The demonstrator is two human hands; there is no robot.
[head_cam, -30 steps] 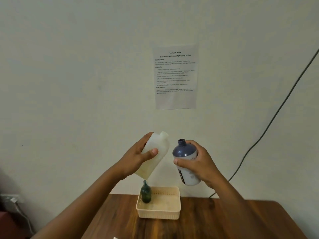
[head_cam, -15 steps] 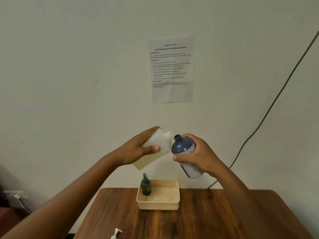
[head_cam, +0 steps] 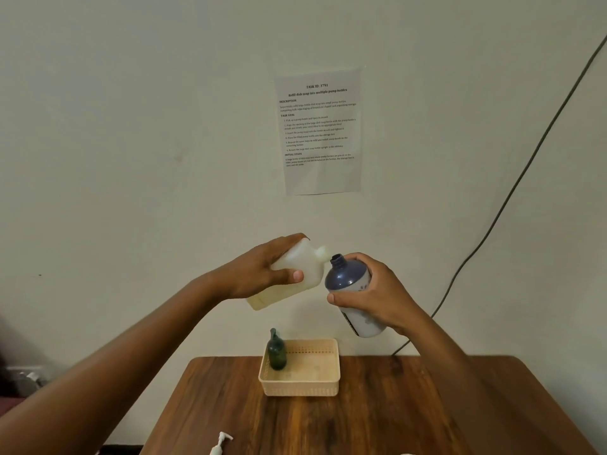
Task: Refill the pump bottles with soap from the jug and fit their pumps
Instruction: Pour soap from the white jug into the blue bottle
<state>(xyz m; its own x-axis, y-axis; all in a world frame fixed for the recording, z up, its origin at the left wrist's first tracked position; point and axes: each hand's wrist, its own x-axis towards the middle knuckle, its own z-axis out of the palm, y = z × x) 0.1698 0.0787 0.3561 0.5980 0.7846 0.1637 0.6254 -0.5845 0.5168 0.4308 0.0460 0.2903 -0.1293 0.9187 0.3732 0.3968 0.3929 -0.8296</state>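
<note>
A pale wall (head_cam: 131,126) is being faced, with a printed sheet (head_cam: 320,133) stuck to it and a dark cable (head_cam: 512,188) running down its right side; below, a brown wooden table (head_cam: 377,418) is being seen from above. Well above the table, a translucent jug (head_cam: 297,274) is being gripped by the left hand (head_cam: 259,272), fingers wrapped over its top and thumb pressed on its near face; it is being tilted with the spout lowered to the right, yellowish soap pooled at its lower left end. A dark blue pump bottle (head_cam: 353,290), open-necked and leaning left, is being clasped by the right hand (head_cam: 377,293), fingers closed round its body. Spout and neck are being held just beside each other; contact cannot be told. A cream basket (head_cam: 300,385) is sitting at the table's far edge, a small green bottle (head_cam: 276,351) standing upright in its left corner. A white pump (head_cam: 220,443) is lying at the near edge.
</note>
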